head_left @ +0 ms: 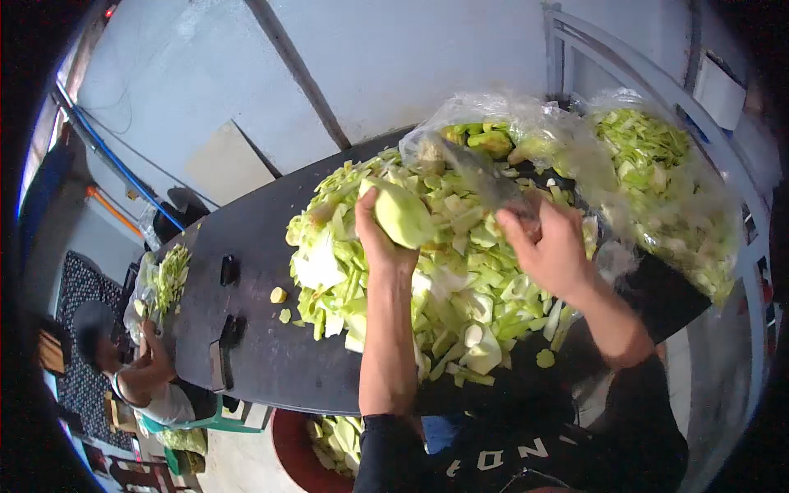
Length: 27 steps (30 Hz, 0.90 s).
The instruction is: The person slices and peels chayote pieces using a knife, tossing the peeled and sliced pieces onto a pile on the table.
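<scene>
My left hand (384, 234) is closed around a pale green peeled fruit (403, 215), smooth and oblong, raised above the heap. My right hand (549, 246) is closed on the handle of a knife (491, 182); its broad grey blade is smeared by motion and points up and left, apart from the fruit. Under both hands spreads a large heap of pale green slices (468, 283) on the dark table (255, 353). The exact kind of fruit I cannot tell.
A clear plastic bag (460, 111) with whole yellow-green fruit lies behind the heap; another bag of slices (649, 164) sits right. A red tub (288, 448) holds pieces below the table edge. At the far left a seated person (152, 382) handles green strips (173, 275).
</scene>
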Motion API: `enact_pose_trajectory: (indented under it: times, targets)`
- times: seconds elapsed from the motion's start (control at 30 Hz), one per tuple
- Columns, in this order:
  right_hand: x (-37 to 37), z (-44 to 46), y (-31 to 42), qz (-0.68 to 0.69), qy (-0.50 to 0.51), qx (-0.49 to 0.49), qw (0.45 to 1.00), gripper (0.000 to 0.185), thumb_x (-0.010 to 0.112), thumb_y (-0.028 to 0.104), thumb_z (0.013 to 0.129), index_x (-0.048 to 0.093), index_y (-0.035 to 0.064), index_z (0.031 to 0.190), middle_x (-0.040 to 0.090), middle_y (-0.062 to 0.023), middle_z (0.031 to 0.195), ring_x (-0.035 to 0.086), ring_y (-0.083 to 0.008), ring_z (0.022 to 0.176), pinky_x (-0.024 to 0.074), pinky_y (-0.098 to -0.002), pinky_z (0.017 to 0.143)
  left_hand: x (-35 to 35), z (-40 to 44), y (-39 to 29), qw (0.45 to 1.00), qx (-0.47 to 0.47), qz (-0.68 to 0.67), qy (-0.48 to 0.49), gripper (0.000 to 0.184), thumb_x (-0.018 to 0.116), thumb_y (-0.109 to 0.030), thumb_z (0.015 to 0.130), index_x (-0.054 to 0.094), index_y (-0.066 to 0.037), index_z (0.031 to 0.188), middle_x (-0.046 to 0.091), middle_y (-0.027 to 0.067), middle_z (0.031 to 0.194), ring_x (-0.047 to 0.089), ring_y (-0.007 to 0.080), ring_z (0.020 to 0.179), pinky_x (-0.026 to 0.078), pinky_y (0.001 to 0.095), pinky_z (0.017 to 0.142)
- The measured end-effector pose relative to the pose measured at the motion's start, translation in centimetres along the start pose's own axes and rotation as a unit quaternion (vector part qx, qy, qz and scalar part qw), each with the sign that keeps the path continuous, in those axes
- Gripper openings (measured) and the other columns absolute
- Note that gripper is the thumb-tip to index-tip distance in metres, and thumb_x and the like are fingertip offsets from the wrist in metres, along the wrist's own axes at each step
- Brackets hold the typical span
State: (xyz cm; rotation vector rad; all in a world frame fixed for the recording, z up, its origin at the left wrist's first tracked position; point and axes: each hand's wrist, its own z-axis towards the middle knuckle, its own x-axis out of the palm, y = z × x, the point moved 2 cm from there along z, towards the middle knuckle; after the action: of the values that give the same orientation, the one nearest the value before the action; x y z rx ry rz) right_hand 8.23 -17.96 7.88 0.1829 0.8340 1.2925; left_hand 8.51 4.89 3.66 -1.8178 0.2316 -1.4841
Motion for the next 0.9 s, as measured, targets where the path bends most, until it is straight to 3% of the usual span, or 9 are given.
enact_pose_trajectory:
  times: [0.07, 0.17, 0.27, 0.5, 0.8, 0.9]
  targets:
    - [1.3, -0.1, 1.8, 0.086, 0.005, 0.017, 0.996, 0.017, 0.063, 0.011, 0.089, 0.055, -0.0008, 0.080, 0.054, -0.0129, 0.056, 0.056, -0.0312, 0.047, 0.0428, -0.0382, 0.046, 0.5, 0.3, -0.2, 0.997, -0.003, -0.074, -0.011, 0.038, 0.055, -0.043, 0.084, 0.058, -0.013, 0.107, 0.062, 0.0072, 0.100, 0.061, 0.0249, 0.092, 0.052, 0.0424, 0.079]
    - [3.0, 0.2, 2.8, 0.064, 0.032, -0.011, 0.997, 0.020, 0.064, 0.009, 0.088, 0.050, 0.0004, 0.075, 0.054, -0.0140, 0.057, 0.057, -0.0314, 0.048, 0.0424, -0.0392, 0.045, 0.7, 0.8, -0.1, 0.986, -0.013, -0.161, -0.042, 0.039, 0.051, -0.045, 0.084, 0.060, -0.009, 0.099, 0.063, 0.0080, 0.095, 0.062, 0.0256, 0.088, 0.052, 0.0421, 0.076]
    - [4.1, 0.3, 2.9, 0.057, 0.030, -0.048, 0.997, 0.018, 0.064, 0.008, 0.088, 0.051, 0.0005, 0.077, 0.054, -0.0146, 0.057, 0.058, -0.0323, 0.049, 0.0428, -0.0396, 0.045, 0.6, 0.9, 0.0, 0.977, 0.012, -0.213, 0.000, 0.039, 0.048, -0.041, 0.084, 0.059, -0.006, 0.098, 0.064, 0.0113, 0.091, 0.062, 0.0276, 0.082, 0.052, 0.0429, 0.074]
    - [4.8, 0.1, 3.1, 0.074, 0.023, -0.075, 0.994, 0.016, 0.063, 0.008, 0.088, 0.051, 0.0004, 0.080, 0.054, -0.0147, 0.057, 0.059, -0.0319, 0.050, 0.0431, -0.0391, 0.045, 1.1, 0.1, -0.3, 0.977, 0.026, -0.211, -0.010, 0.042, 0.049, -0.043, 0.084, 0.060, -0.005, 0.098, 0.064, 0.0114, 0.090, 0.063, 0.0277, 0.081, 0.053, 0.0425, 0.075]
    - [4.8, 0.3, 2.8, 0.074, 0.067, -0.019, 0.995, 0.012, 0.062, 0.008, 0.088, 0.054, 0.0003, 0.083, 0.054, -0.0144, 0.056, 0.059, -0.0316, 0.050, 0.0433, -0.0391, 0.046, 1.1, 0.2, -0.6, 0.984, 0.043, -0.170, 0.015, 0.040, 0.051, -0.042, 0.083, 0.060, -0.006, 0.097, 0.065, 0.0113, 0.090, 0.063, 0.0281, 0.082, 0.054, 0.0425, 0.076]
    - [4.5, 0.3, 3.2, 0.073, 0.029, -0.054, 0.995, 0.011, 0.063, 0.007, 0.087, 0.057, 0.0000, 0.083, 0.054, -0.0136, 0.056, 0.058, -0.0302, 0.049, 0.0427, -0.0385, 0.046, 1.3, -0.1, 0.0, 0.975, 0.008, -0.224, 0.012, 0.041, 0.051, -0.043, 0.084, 0.059, -0.005, 0.098, 0.064, 0.0122, 0.091, 0.063, 0.0286, 0.083, 0.054, 0.0430, 0.076]
